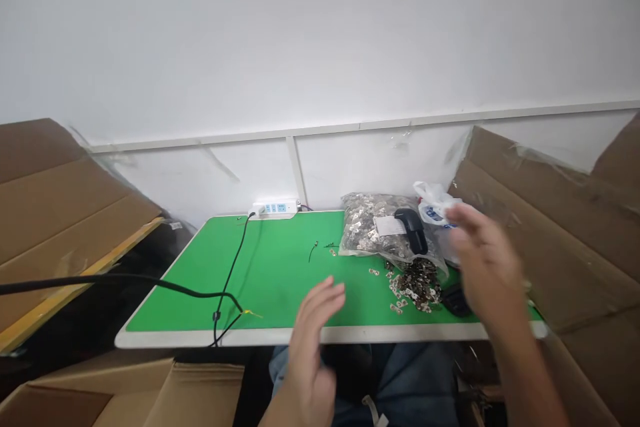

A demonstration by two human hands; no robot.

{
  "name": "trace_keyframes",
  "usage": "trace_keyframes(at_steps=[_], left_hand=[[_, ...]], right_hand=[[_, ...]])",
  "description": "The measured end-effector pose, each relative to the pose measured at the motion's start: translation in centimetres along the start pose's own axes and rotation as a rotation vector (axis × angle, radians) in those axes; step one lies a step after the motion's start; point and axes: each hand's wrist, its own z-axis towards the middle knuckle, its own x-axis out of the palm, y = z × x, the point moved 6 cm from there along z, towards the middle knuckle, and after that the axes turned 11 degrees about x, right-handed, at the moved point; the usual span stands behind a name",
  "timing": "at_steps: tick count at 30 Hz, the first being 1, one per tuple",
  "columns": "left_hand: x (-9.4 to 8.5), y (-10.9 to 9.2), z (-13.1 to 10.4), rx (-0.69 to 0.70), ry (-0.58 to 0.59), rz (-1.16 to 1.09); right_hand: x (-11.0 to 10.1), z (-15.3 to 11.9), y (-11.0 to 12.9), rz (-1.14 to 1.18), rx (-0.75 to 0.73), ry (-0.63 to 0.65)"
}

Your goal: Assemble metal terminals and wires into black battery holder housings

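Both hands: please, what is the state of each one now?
Left hand: open, fingers extended, nothing seen in it.
Right hand: blurred, but looks open; nothing seen in it.

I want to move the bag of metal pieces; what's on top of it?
A black barcode scanner lies on the clear bag; the white label beside it may be on or inside. Whatever is beneath the scanner is hidden.
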Motion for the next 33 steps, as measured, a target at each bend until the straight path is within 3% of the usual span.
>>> trace_keyframes(at_steps=[2,5,8,10,13,16,18,20,22,25,28,30,33], left_hand=[[1.4,1.1,1.7,0.017,0.020,-0.052],[2.9,5.0,4.5,-0.060,-0.005,-0.080],[2.9,9.3,6.8,-0.127,-0.105,-0.057],[2.6,11.3,8.0,-0.144,-0.156,-0.067],[2.2,12.9,9.5,-0.120,-0.196,-0.080],[2.0,13.8,10.6,-0.071,-0.229,-0.121],[2.0,14.2,11.2,-0.029,-0.241,-0.165],[2.4,14.4,11.8,0.019,-0.236,-0.286],[3.2,14.6,12.5,0.004,-0.229,-0.558],[5.0,15.6,13.7,-0.187,-0.268,-0.991],[5.9,16.6,14.9,-0.304,-0.370,-1.102],[5.8,17.5,15.5,-0.332,-0.447,-1.119],[5.2,19.5,15.9,-0.393,-0.511,-1.142]], right_hand=[[3.3,1.5,-3.7,-0.201,0.030,0.104],[6.6,2.6,-8.9,-0.422,0.029,0.169],[8.3,2.8,-12.6,-0.571,0.084,0.193],[8.5,2.7,-13.5,-0.586,0.068,0.175],[7.8,2.3,-12.4,-0.585,-0.039,0.060],[7.4,1.5,-9.6,-0.559,-0.137,0.000],[7.7,1.0,-7.6,-0.525,-0.127,-0.060],[9.7,0.4,-5.8,-0.470,-0.159,-0.033],[12.9,-0.3,-4.3,-0.374,-0.249,-0.007],[19.1,-1.1,-3.2,-0.306,-0.458,0.125],[23.8,-1.3,-3.6,-0.341,-0.642,0.335],[24.9,-1.1,-4.4,-0.346,-0.698,0.470],[24.4,-0.5,-5.7,-0.356,-0.706,0.525]])
